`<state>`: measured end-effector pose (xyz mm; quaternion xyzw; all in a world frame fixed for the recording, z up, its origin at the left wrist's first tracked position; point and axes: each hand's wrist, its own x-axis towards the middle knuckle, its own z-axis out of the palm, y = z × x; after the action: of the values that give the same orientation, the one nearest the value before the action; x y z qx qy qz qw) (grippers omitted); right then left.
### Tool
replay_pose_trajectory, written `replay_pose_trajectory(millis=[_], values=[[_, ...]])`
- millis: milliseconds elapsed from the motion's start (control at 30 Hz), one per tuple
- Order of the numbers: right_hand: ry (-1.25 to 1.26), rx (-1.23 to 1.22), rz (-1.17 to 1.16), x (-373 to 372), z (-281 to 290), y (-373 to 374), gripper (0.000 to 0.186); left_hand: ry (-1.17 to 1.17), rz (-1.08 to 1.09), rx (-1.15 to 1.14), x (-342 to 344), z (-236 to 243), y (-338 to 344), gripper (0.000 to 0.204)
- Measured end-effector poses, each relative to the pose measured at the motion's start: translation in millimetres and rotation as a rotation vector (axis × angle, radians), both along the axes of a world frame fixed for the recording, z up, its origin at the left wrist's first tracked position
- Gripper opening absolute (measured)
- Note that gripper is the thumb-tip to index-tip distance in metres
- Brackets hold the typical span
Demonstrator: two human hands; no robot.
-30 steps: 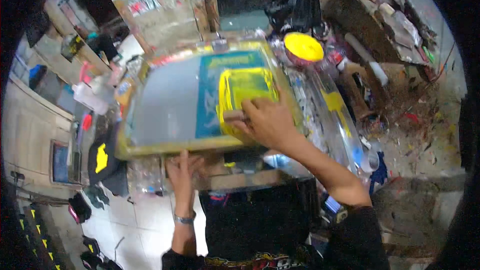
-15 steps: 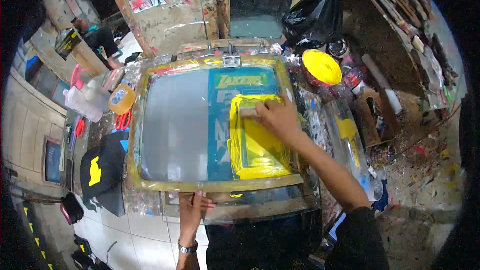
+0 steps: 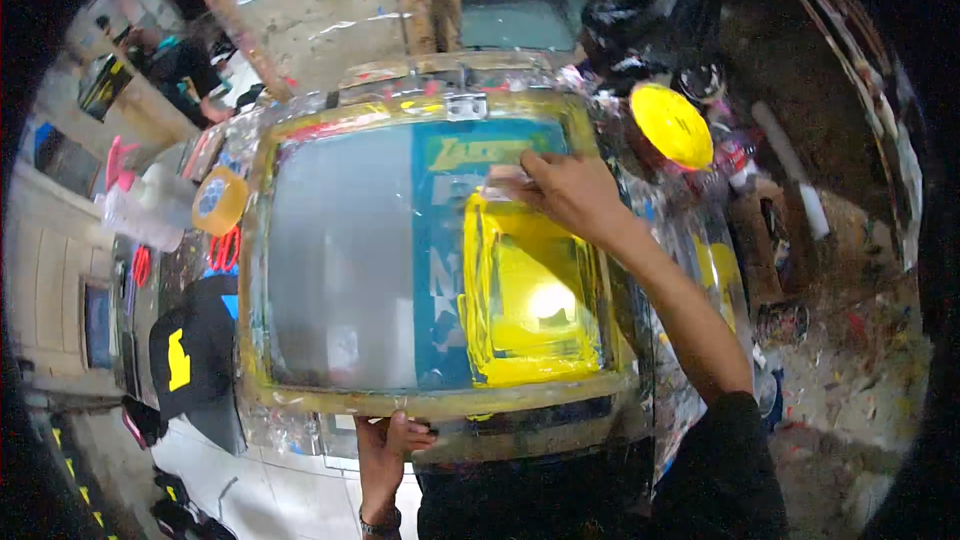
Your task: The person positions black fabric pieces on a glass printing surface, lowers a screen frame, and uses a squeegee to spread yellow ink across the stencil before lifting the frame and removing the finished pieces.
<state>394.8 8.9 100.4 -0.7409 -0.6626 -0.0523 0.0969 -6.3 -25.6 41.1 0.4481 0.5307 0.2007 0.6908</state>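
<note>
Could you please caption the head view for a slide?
Right hand holding a squeegee by the yellow ink on a printing screen.

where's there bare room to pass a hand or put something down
A hand could likely pass over the grey mesh, between the frame's left side and the teal area. White floor tiles show bare between the cap and left hand. It looks crowded around the tape roll, red scissors and yellow bowl.
</note>
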Motion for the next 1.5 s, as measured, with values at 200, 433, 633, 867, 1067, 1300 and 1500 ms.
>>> replay_pose_trajectory(millis=[200, 433, 633, 867, 1067, 1300, 1500], values=[[-0.142, 0.1, 0.081, -63.5, -23.9, -89.5, 0.017, -0.013, -0.022, -0.004, -0.8, -8.1, -1.3, 0.054], [-0.146, 0.021, 0.125, -127.5, -19.4, -168.1, 0.028, -0.083, 0.062, 0.118, 3.5, -16.5, -7.1, 0.043], [-0.097, 0.364, -0.142, -151.4, 24.9, -168.7, 0.042, -0.16, 0.053, 0.322, 2.6, 21.3, -0.5, 0.032], [-0.273, 0.74, -0.109, -108.2, 149.0, -100.9, 0.048, -0.406, 0.094, 0.85, 49.5, 134.7, 31.5, 0.025], [-0.1, 0.329, -0.31, -73.4, 266.3, -55.4, 0.07, 0.205, 0.032, 1.365, 199.6, 22.0, 120.8, 0.047], [-0.069, 0.228, -0.195, -44.5, 299.5, -23.5, 0.068, 0.202, 0.069, 1.246, 159.4, -37.8, 115.7, 0.047], [-0.167, 0.362, -0.259, -26.4, 318.2, 9.8, 0.077, -0.156, 0.357, 0.542, -32.0, 5.4, 74.9, 0.039]])
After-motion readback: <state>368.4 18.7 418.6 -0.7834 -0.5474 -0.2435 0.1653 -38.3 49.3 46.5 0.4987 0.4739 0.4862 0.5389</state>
